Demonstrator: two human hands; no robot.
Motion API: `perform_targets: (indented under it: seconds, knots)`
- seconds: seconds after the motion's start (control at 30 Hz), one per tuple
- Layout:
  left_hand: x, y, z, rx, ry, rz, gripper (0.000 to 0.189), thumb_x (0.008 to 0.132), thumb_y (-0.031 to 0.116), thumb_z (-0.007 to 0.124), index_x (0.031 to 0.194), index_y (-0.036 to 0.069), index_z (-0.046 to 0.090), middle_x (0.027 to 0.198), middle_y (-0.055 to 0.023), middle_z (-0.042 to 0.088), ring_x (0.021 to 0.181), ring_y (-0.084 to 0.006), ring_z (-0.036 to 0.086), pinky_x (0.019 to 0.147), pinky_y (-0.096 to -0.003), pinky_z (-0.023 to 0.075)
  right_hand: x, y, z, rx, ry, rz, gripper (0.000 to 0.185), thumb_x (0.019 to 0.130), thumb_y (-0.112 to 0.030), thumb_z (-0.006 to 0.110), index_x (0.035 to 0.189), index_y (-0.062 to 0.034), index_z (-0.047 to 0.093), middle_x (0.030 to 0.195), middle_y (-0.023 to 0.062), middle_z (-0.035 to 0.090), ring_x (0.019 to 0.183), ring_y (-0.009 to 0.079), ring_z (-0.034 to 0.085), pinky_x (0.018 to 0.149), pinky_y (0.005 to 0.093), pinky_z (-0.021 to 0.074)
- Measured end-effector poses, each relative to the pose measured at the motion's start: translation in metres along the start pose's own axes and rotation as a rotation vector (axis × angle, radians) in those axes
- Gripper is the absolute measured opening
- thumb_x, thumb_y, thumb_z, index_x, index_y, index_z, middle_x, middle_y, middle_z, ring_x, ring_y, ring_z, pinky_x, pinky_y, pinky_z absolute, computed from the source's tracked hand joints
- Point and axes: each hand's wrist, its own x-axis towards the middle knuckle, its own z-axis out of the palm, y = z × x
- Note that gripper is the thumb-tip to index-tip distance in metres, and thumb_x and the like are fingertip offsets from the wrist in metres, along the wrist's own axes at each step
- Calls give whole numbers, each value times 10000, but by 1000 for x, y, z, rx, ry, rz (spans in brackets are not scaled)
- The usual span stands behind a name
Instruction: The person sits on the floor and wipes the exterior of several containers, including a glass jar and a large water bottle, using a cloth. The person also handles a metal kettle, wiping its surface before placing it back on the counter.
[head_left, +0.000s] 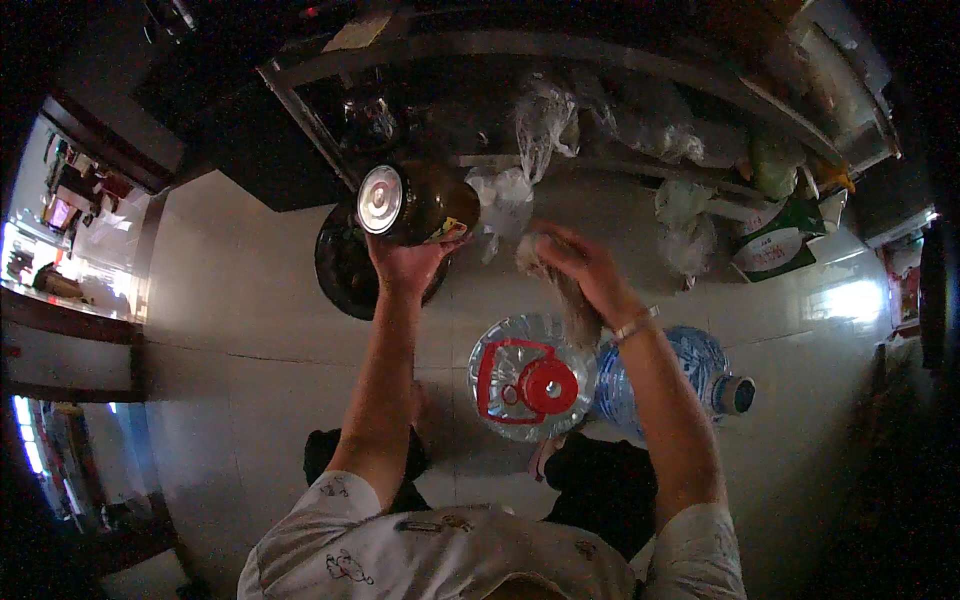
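My left hand supports a large dark jar from below. The jar is tilted, with its pale metallic lid facing up and left and a yellow label on its side. In my right hand is a crumpled brownish cloth that hangs down, held apart from the jar. Under the cloth stands a clear plastic water jug with a red cap and red handle. Beside it a blue water bottle lies on its side, partly hidden by my right forearm.
A round black basin or pan sits on the floor behind my left hand. Ahead is a low metal-framed shelf with plastic bags hanging off it. A green and white carton stands at the right.
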Motion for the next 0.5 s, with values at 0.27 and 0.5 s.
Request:
perform_targets:
  seconds: [0.27, 0.5]
  knots:
    - [39, 32, -49, 454, -3, 202, 625, 918, 551, 353, 1418, 179, 304, 1451, -104, 358, 1322, -382, 338, 1021, -653, 259, 223, 71, 15, -413, 245, -71, 629, 876, -483, 571, 1387, -149, 422, 1399, 160, 442, 1255, 332, 458, 1015, 406, 394]
    - [50, 35, -77, -54, 41, 20, 839, 771, 620, 600, 1417, 162, 323, 1439, -78, 391, 1351, -306, 316, 1118, -520, 202, 331, 142, -18, -480, 284, -132, 551, 865, -478, 584, 1231, -71, 525, 1083, 130, 614, 1040, 290, 581, 834, 432, 451]
